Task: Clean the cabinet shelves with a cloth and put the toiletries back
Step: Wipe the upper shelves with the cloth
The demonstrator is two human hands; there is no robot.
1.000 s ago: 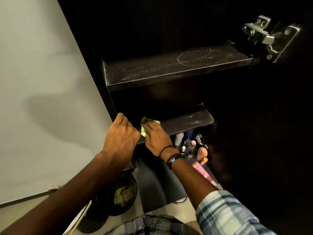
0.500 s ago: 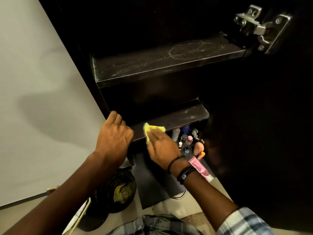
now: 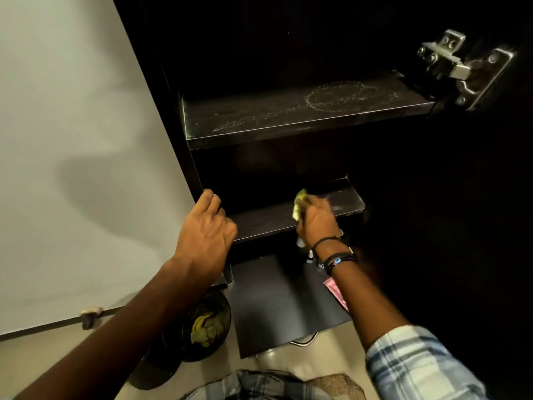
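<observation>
The right hand (image 3: 315, 222) presses a yellow cloth (image 3: 298, 208) onto the lower shelf (image 3: 265, 223), about midway between its left and right ends, with the fingers curled round the bunched cloth. The left hand (image 3: 206, 232) grips the cabinet side panel (image 3: 176, 116) at the shelf's left end, fingers hooked over the panel's front edge. The upper shelf (image 3: 259, 122) carries a pale dusty ring toward its right end. Under the lower shelf a few toiletries (image 3: 310, 253) show behind the right wrist, mostly hidden; a pink tube (image 3: 336, 293) lies beside the forearm.
</observation>
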